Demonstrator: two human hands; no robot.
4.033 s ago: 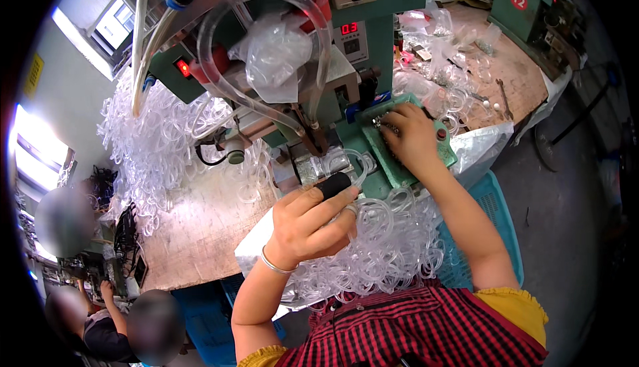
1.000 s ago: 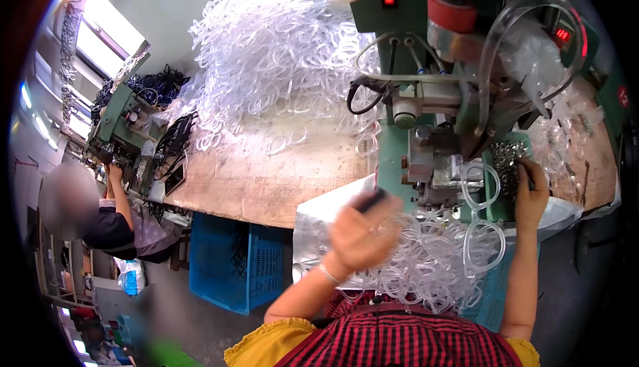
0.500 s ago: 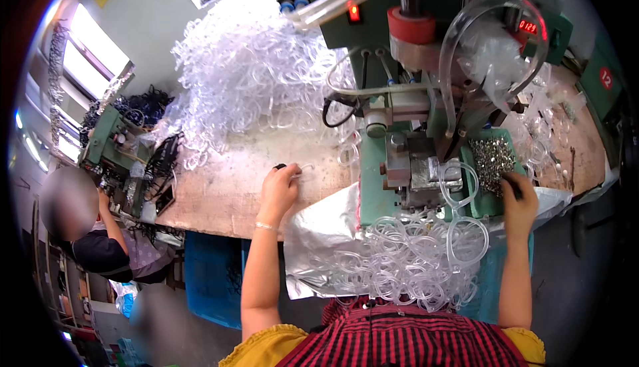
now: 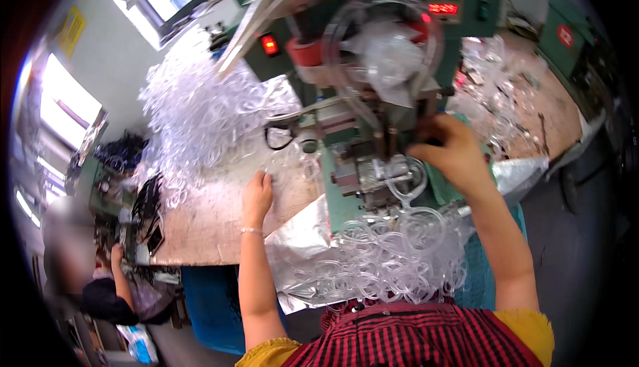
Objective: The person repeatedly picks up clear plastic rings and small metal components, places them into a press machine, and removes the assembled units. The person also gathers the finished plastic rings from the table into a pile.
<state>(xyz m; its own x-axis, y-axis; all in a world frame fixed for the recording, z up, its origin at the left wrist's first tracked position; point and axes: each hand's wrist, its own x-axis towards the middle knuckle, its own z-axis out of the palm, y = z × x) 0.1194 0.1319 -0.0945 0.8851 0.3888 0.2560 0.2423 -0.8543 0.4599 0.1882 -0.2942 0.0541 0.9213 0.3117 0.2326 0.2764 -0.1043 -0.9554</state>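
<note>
My left hand (image 4: 257,198) rests over the wooden bench top with its fingers curled together; whatever they may hold is hidden. At the green press machine (image 4: 346,214), my right hand (image 4: 460,157) reaches in beside the metal die (image 4: 365,174). Its fingertips are smeared by motion, so a grip cannot be made out. A clear plastic tube loop (image 4: 407,179) lies at the die, close below the right thumb. Another clear loop (image 4: 423,228) hangs under it, above a heap of clear loops (image 4: 373,267) in front of me.
A large pile of clear tubing (image 4: 193,101) covers the back left of the bench (image 4: 206,227). Loose clear pieces (image 4: 509,94) lie on the right. Blue bins (image 4: 206,294) stand below the bench. Another person (image 4: 110,294) works at a machine far left.
My right hand has moved from the tray of small metal parts up and left to the die. My view has shifted and tilted. The left hand stays over the bench, its clear loop no longer distinct.
</note>
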